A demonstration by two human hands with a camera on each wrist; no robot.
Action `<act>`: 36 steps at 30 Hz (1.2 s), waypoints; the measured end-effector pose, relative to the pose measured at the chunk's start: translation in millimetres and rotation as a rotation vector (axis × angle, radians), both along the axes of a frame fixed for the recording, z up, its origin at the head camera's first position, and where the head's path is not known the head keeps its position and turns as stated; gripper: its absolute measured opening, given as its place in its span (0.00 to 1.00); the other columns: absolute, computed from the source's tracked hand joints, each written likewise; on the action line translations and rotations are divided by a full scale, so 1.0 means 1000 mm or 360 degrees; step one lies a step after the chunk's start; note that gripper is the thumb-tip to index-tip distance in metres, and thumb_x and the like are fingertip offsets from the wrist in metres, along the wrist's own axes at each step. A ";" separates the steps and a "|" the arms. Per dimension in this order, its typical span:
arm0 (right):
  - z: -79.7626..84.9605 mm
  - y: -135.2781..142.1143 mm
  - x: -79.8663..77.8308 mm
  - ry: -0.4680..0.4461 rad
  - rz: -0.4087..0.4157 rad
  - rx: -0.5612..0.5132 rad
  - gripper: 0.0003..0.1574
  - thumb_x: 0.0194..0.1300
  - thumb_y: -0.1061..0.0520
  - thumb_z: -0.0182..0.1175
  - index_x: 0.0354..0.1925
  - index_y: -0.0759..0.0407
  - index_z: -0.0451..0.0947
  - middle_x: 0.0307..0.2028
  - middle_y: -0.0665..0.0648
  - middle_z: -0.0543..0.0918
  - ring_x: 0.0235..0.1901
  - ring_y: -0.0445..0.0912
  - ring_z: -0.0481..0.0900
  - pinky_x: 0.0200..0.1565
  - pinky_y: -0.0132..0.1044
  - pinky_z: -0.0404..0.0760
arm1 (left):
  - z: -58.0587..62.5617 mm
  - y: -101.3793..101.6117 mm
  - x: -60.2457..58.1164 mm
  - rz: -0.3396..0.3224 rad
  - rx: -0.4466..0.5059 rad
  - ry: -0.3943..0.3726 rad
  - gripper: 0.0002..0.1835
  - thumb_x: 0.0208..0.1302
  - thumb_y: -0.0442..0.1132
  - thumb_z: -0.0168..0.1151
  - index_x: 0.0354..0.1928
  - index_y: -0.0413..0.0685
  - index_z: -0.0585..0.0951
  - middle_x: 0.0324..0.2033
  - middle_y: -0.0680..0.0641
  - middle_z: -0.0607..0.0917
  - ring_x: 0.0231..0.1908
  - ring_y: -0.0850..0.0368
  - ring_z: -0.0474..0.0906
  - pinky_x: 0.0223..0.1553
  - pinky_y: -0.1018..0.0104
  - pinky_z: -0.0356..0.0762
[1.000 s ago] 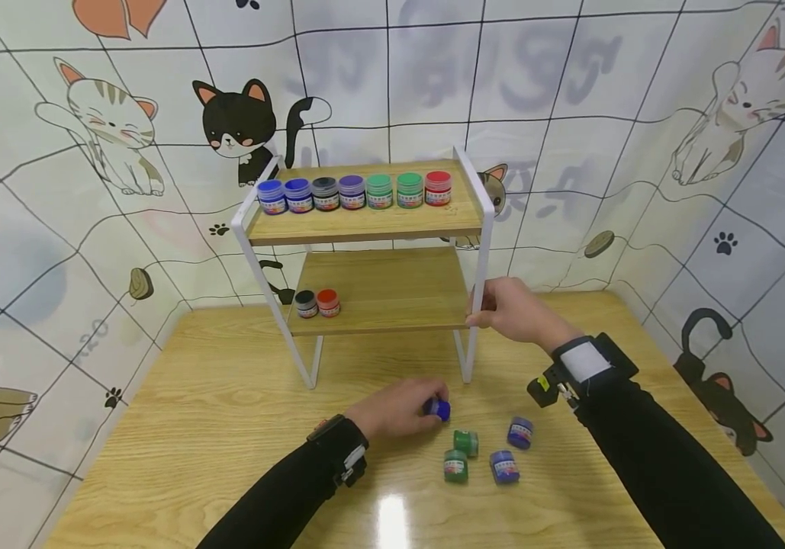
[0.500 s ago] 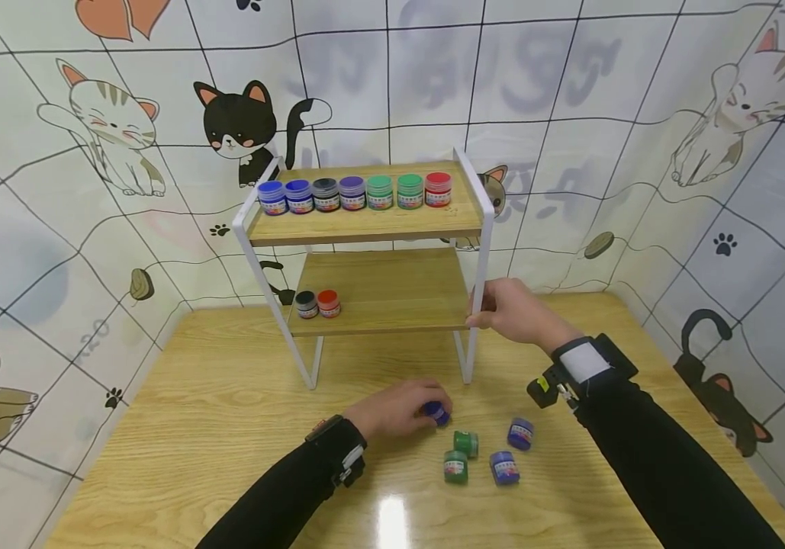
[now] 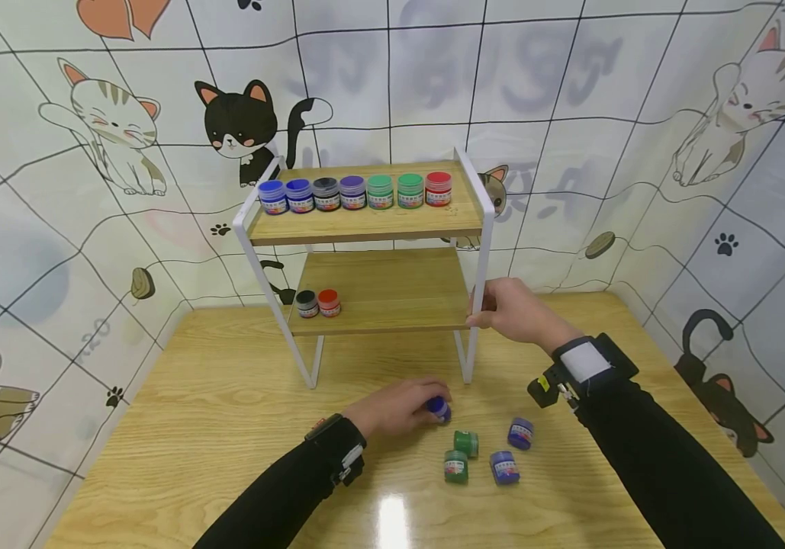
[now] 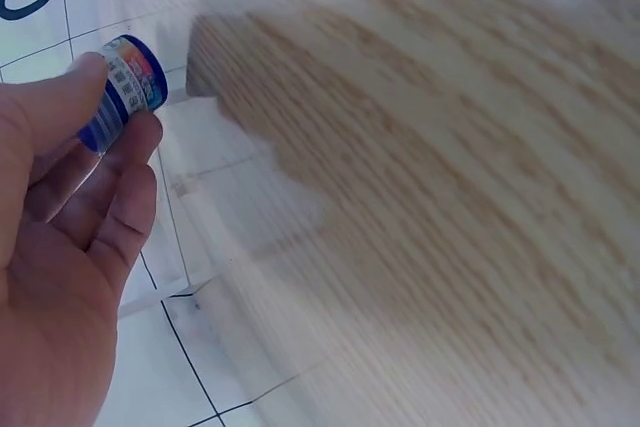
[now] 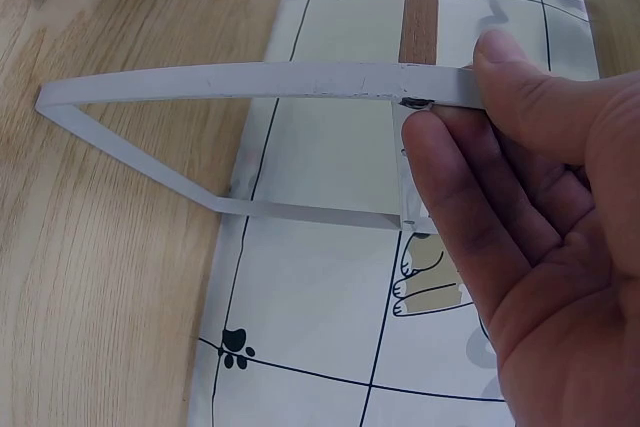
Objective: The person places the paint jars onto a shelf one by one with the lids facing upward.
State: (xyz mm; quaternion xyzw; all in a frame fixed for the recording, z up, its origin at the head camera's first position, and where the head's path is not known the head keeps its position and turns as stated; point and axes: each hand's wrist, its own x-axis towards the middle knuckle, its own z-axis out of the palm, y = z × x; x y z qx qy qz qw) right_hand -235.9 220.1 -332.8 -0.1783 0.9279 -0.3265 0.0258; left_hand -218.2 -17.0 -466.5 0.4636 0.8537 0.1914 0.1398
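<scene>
My left hand (image 3: 402,408) pinches a small blue paint jar (image 4: 128,87) between thumb and fingers, low over the table in front of the rack. With thumb and fingers my right hand (image 3: 519,311) grips the white metal frame (image 5: 300,80) of the two-tier rack, at the right end of its lower shelf (image 3: 392,293). Just right of the left hand lie two green jars, a nearer green jar (image 3: 456,467) and a farther green jar (image 3: 465,443). Beyond them are two blue-purple jars, a nearer purple jar (image 3: 505,467) and a farther purple jar (image 3: 520,433).
Several jars in blue, black, purple, green and red line the upper shelf (image 3: 365,225). A black jar (image 3: 307,303) and a red jar (image 3: 329,303) stand at the left of the lower shelf. Cat-patterned cloth (image 3: 557,91) surrounds the wooden table (image 3: 227,412).
The blue jar has turned slightly within the left hand's fingers, while that hand has stayed nearly in place. The right hand, the rack and the other jars have not visibly moved.
</scene>
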 end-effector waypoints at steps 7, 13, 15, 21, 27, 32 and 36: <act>0.000 0.000 0.000 -0.0008 -0.0011 0.0004 0.03 0.63 0.62 0.65 0.36 0.61 0.80 0.33 0.55 0.86 0.35 0.46 0.83 0.40 0.42 0.82 | -0.001 0.002 -0.002 -0.0072 0.0038 0.0006 0.17 0.71 0.45 0.56 0.60 0.56 0.76 0.56 0.56 0.80 0.57 0.64 0.75 0.60 0.69 0.73; 0.001 -0.001 0.000 -0.0015 -0.0014 -0.0006 0.04 0.63 0.62 0.65 0.37 0.61 0.80 0.33 0.56 0.86 0.35 0.47 0.82 0.41 0.42 0.82 | 0.001 0.002 -0.003 -0.0100 0.0018 0.0007 0.18 0.70 0.42 0.58 0.60 0.56 0.78 0.58 0.55 0.79 0.59 0.63 0.75 0.61 0.70 0.72; 0.001 0.000 0.000 -0.0017 -0.0015 -0.0005 0.04 0.63 0.62 0.65 0.37 0.61 0.80 0.33 0.56 0.86 0.35 0.46 0.82 0.41 0.42 0.82 | 0.001 0.002 -0.002 -0.0081 -0.0010 0.0005 0.19 0.70 0.41 0.57 0.61 0.56 0.77 0.59 0.55 0.79 0.60 0.62 0.75 0.62 0.70 0.71; 0.001 0.000 0.001 -0.0022 -0.0013 0.0007 0.04 0.63 0.61 0.65 0.37 0.60 0.80 0.33 0.55 0.86 0.35 0.46 0.82 0.41 0.42 0.82 | 0.001 0.001 -0.002 -0.0068 -0.0041 -0.0010 0.19 0.71 0.44 0.56 0.63 0.59 0.75 0.61 0.55 0.78 0.62 0.61 0.73 0.64 0.67 0.71; 0.001 -0.001 0.001 -0.0022 -0.0023 0.0020 0.04 0.63 0.61 0.65 0.37 0.60 0.80 0.33 0.56 0.85 0.35 0.47 0.82 0.41 0.42 0.81 | 0.001 0.000 -0.003 -0.0102 -0.0012 -0.0030 0.18 0.72 0.44 0.55 0.62 0.60 0.77 0.60 0.56 0.79 0.60 0.63 0.74 0.63 0.68 0.71; 0.001 -0.001 0.001 -0.0018 -0.0026 0.0021 0.04 0.63 0.61 0.65 0.37 0.60 0.80 0.33 0.56 0.86 0.35 0.47 0.82 0.41 0.42 0.81 | 0.005 -0.001 -0.002 -0.0122 -0.0010 -0.0035 0.19 0.71 0.42 0.56 0.62 0.57 0.77 0.60 0.56 0.79 0.60 0.63 0.75 0.62 0.68 0.72; 0.001 0.000 0.002 -0.0011 -0.0021 0.0016 0.05 0.63 0.61 0.65 0.37 0.61 0.80 0.33 0.56 0.86 0.35 0.47 0.82 0.40 0.41 0.81 | 0.009 -0.002 -0.003 -0.0110 -0.0060 -0.0033 0.20 0.71 0.42 0.56 0.63 0.57 0.76 0.61 0.56 0.79 0.61 0.63 0.74 0.63 0.67 0.71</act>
